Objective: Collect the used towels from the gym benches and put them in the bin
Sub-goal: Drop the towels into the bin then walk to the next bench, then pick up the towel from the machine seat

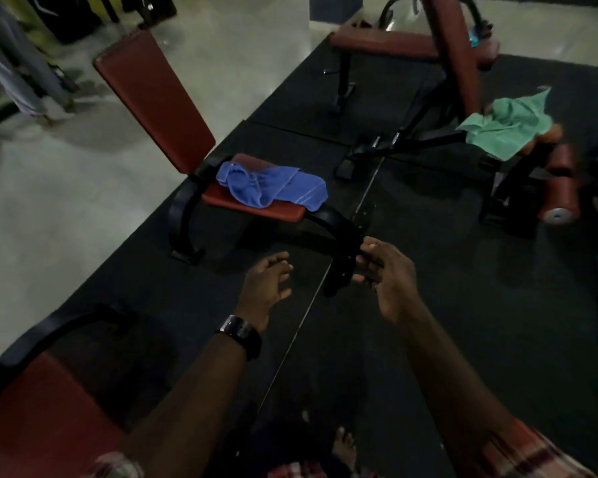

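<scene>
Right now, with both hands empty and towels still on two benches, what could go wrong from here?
1. The blue towel overhangs the near bench seat; a careless grab might drop it on the mat.
2. The green towel lies on the far bench to the right, easily missed.
3. The black bench leg blends into the dark mat ahead of the bare foot: a stubbed toe seems possible.
</scene>
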{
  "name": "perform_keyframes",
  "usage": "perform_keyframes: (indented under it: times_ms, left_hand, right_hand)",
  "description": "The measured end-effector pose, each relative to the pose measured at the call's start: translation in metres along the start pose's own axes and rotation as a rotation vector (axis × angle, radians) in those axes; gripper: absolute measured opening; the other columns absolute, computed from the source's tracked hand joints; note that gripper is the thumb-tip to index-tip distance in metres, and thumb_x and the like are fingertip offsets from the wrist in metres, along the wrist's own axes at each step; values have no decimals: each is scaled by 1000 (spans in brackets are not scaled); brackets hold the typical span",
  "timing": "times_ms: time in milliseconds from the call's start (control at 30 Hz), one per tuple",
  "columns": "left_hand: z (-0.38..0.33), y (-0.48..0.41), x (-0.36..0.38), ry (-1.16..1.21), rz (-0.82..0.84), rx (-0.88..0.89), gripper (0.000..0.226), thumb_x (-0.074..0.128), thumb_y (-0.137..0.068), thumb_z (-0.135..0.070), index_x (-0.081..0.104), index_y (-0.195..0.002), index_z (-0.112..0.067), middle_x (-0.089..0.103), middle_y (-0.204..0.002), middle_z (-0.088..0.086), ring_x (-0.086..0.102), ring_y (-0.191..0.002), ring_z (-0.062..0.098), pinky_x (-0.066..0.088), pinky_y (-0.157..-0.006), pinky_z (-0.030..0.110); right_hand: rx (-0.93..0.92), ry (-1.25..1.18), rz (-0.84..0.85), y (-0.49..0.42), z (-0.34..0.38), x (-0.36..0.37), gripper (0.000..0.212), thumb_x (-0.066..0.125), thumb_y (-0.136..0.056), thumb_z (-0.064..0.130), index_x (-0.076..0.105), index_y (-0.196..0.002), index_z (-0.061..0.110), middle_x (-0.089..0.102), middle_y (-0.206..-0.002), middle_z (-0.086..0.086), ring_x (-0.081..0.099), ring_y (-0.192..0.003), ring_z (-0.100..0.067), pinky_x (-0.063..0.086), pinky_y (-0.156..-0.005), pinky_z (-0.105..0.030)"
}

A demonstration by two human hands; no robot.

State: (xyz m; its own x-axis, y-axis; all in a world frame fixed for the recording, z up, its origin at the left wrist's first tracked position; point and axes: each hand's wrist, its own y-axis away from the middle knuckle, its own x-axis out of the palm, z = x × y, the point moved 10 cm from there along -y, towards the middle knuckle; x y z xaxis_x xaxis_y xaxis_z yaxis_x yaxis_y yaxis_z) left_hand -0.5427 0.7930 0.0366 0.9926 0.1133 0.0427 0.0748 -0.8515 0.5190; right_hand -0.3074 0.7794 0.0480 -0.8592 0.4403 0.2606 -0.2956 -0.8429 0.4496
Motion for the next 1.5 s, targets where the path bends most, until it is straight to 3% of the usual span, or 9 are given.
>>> perform_keyframes:
  times_ms: [400, 633, 733, 867, 1000, 1167, 1233, 1367, 1500]
  left_hand:
    - [-35, -384, 97, 63, 15, -254, 26, 55, -95, -12, 63, -119, -13, 65, -112, 4, 59, -110, 21, 48, -93, 40]
    - [7, -593, 109, 26, -115, -417, 19, 52, -93, -13, 53, -74, -19, 45, -61, 1, 37, -58, 19, 35, -55, 25]
    - [34, -651, 119, 44, -123, -500, 8, 52, -92, -20, 59, -96, -16, 55, -87, 8, 46, -72, 25, 34, -58, 26]
    - [81, -705, 126, 155, -79, -626, 18, 59, -81, -31, 61, -95, -19, 56, -118, 10, 53, -100, 27, 42, -80, 35]
    - [85, -723, 128, 365, -108, -643, 10, 57, -83, -14, 62, -92, -13, 58, -120, 12, 54, -123, 37, 38, -112, 47]
    - [17, -689, 142, 332, -120, -459, 34, 45, -96, -5, 58, -127, -9, 62, -114, 1, 61, -95, 15, 49, -74, 22]
    - [-28, -654, 159, 271, -123, -392, 39, 45, -98, -4, 53, -136, -8, 58, -124, 1, 58, -95, 8, 47, -75, 20]
    - [-106, -564, 231, 193, 51, -295, 30, 42, -100, -3, 59, -125, -2, 59, -133, 9, 55, -118, 21, 46, -96, 29]
    - [-179, -474, 320, 130, 236, -97, 33, 46, -94, 1, 76, -96, -13, 75, -105, 0, 68, -104, 20, 55, -91, 31]
  right_hand:
    - [99, 77, -44, -347, 20, 97, 18, 52, -97, 14, 69, -103, 20, 68, -112, -5, 61, -104, -22, 50, -81, -41]
    - [198, 96, -84, -523, -20, 140, 21, 52, -97, 8, 69, -104, 17, 71, -102, 1, 64, -93, -17, 53, -71, -36]
    - [244, 55, -109, -572, -46, 153, 21, 51, -96, 5, 67, -106, 13, 70, -101, -3, 63, -85, -15, 52, -71, -37]
    - [336, 56, -103, -611, -76, 153, 20, 52, -96, 6, 68, -101, 17, 71, -100, -2, 65, -86, -15, 53, -73, -39]
    - [385, 77, -127, -617, -83, 132, 20, 52, -95, 6, 68, -103, 16, 71, -107, -6, 65, -91, -20, 53, -69, -37]
    - [406, 65, -141, -607, -52, 110, 21, 51, -96, 5, 67, -108, 13, 70, -114, -10, 62, -100, -25, 52, -70, -38]
    - [393, 54, -126, -601, -20, 103, 22, 52, -96, 6, 67, -110, 12, 71, -111, -8, 63, -97, -24, 52, -71, -38]
    - [343, 52, -65, -597, 50, 85, 23, 54, -94, 7, 69, -111, 10, 74, -102, -9, 66, -88, -23, 52, -71, -35]
    - [155, 120, -17, -600, 128, 45, 23, 57, -93, 9, 70, -112, 3, 70, -116, -19, 66, -103, -25, 54, -82, -28]
